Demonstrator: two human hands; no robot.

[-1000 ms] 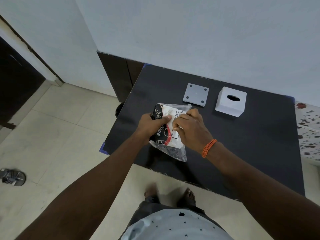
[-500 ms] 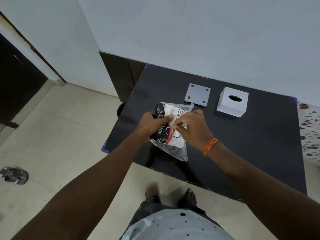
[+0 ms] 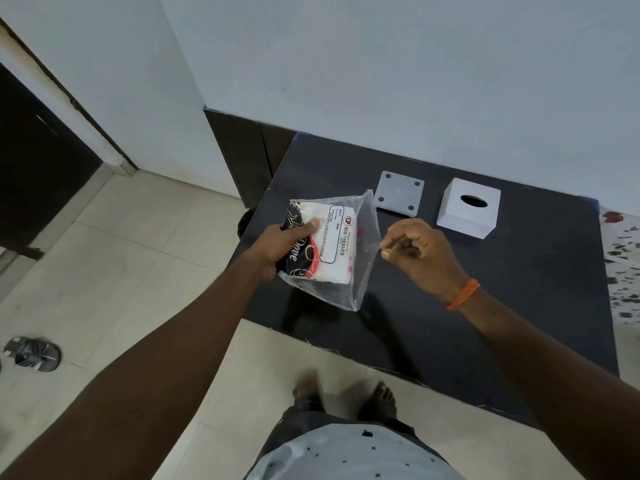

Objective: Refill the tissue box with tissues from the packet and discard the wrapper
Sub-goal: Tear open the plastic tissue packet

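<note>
My left hand grips the tissue packet, a clear plastic wrapper printed in black, red and white, held above the left part of the black table. My right hand is to the right of the packet, its fingers pinched on the wrapper's clear edge, which is stretched out sideways. White tissues show inside the wrapper. The white cube tissue box, with an oval slot on top, stands at the back of the table. Its grey square base plate lies flat to the left of it.
A white wall runs behind the table. Tiled floor lies to the left, with a sandal on it and a dark doorway beyond. A speckled surface adjoins the table's right edge. My bare feet stand at the table's front edge.
My right hand has moved right, away from the packet's face, pulling the clear wrapper edge out with it. The left hand keeps its grip and has lifted the packet slightly.
</note>
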